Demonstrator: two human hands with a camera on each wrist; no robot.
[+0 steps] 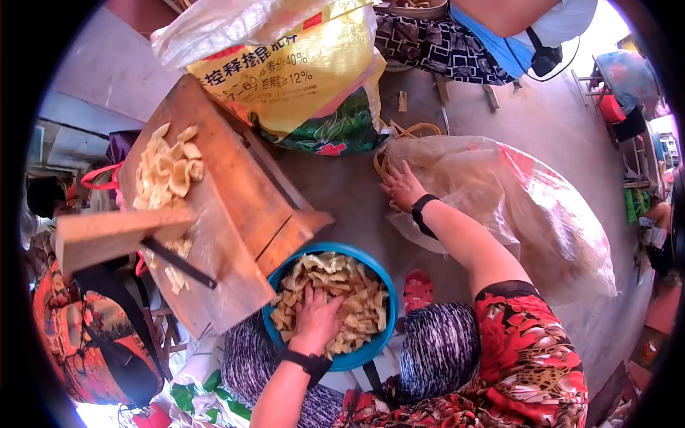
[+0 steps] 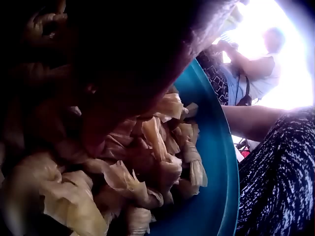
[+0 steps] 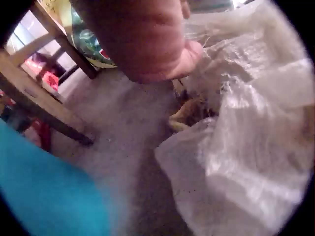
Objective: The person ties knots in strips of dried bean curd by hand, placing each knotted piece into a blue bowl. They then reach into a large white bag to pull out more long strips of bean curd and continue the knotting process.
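Nearest: blue basin [image 1: 392, 307] w/ pale folded pcs [image 1: 360, 324]; L hand [image 1: 317, 322] in it, fingers sunk among pcs, grip can't tell. Pcs prob. light, stiffish, brittle: scoop from below, no squeezing. ~10 o'clock, more pcs [image 1: 168, 171] on wooden tabletop [image 1: 228, 164]. ~1 o'clock, R hand [image 1: 404, 188], fingers spread on translucent sack [image 1: 485, 185]; prob. limp, slippery, take by edge. 12 o'clock: yellow bag [image 1: 314, 85].

The folded strips [image 1: 362, 308] under my left hand [image 1: 317, 324] look papery and creased, faintly glossy; the tub [image 1: 392, 303] is smooth plastic; the sack [image 1: 549, 214] at my right hand [image 1: 405, 189] is crinkled, shiny plastic; the bench [image 1: 214, 153] beside me, worn wood.
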